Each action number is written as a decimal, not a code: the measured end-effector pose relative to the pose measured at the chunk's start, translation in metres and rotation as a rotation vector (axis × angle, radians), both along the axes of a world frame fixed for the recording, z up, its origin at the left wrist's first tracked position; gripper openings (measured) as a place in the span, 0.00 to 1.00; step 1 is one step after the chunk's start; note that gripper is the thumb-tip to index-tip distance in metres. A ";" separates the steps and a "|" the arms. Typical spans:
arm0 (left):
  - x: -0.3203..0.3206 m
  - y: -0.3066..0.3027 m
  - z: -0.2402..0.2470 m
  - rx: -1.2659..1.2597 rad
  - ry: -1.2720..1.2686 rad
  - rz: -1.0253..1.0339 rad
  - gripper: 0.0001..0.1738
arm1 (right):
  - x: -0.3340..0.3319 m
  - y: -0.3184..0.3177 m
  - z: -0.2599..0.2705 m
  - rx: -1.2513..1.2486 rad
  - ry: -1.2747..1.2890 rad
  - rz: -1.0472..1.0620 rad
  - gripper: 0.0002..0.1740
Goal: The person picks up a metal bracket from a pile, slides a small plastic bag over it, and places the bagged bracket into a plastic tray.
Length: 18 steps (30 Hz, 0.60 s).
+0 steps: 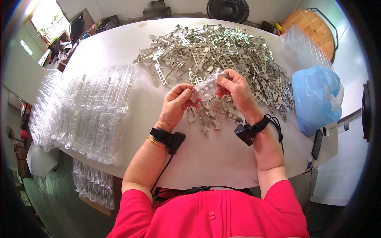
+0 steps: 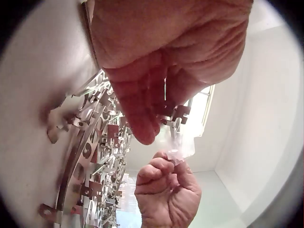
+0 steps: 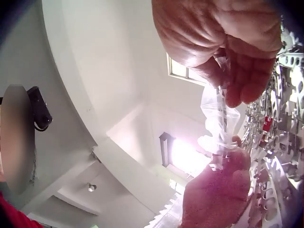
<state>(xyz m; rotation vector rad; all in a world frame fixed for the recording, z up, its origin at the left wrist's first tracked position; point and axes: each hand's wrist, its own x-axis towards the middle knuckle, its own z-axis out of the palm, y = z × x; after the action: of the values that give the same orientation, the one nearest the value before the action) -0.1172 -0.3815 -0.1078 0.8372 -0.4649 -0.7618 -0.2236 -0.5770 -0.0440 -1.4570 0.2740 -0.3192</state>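
Over the table, both hands hold a perforated metal strip (image 2: 179, 115) that sits partly inside a clear plastic bag (image 1: 207, 88). My left hand (image 1: 176, 102) pinches the strip's near end between thumb and fingers. Opposite it, my right hand (image 1: 239, 92) pinches the bag's other end, where crumpled film (image 3: 219, 114) wraps the metal. Part of the strip is hidden by the fingers and the film. Just beyond and below the hands spreads a large heap of similar metal strips (image 1: 222, 51), jumbled over one another.
Clear plastic trays (image 1: 93, 107) filled with strips stand stacked at the left of the white table (image 1: 158, 158). A blue plastic bag (image 1: 316, 97) sits at the right edge, with more clear trays (image 1: 303, 47) behind it. A black phone-like object (image 1: 317, 144) lies near the right corner.
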 end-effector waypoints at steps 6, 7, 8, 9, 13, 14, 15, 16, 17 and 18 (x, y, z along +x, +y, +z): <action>0.001 -0.001 -0.003 -0.059 0.031 -0.012 0.08 | 0.000 -0.001 0.000 0.020 0.015 -0.014 0.07; 0.002 0.000 -0.003 -0.085 0.057 -0.025 0.08 | 0.001 -0.001 0.000 0.034 0.018 -0.014 0.07; 0.002 0.001 -0.003 -0.085 0.057 -0.024 0.08 | 0.000 -0.001 0.001 0.034 0.018 -0.013 0.07; 0.004 0.001 -0.004 -0.098 0.058 -0.029 0.08 | -0.001 -0.001 0.002 0.050 0.018 -0.015 0.07; 0.006 0.000 -0.009 -0.098 0.017 -0.014 0.08 | 0.000 -0.002 0.001 0.081 -0.007 -0.013 0.07; 0.005 0.000 -0.009 -0.098 0.017 -0.013 0.08 | 0.000 -0.002 0.000 0.081 -0.007 -0.013 0.07; 0.005 0.000 -0.009 -0.096 0.013 -0.007 0.08 | 0.000 -0.003 0.000 0.083 -0.008 -0.021 0.07; 0.005 -0.001 -0.008 -0.094 0.010 -0.001 0.08 | 0.000 -0.003 0.000 0.084 -0.010 -0.030 0.07; 0.005 -0.001 -0.008 -0.094 0.009 -0.001 0.08 | 0.001 -0.004 0.000 0.084 -0.010 -0.030 0.07; 0.005 -0.001 -0.008 -0.066 -0.001 0.021 0.08 | 0.001 -0.005 0.000 0.064 -0.016 -0.036 0.07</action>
<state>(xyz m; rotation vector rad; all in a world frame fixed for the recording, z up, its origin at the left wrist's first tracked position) -0.1123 -0.3828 -0.1162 0.7797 -0.4795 -0.7233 -0.2230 -0.5820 -0.0443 -1.3876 0.2951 -0.3481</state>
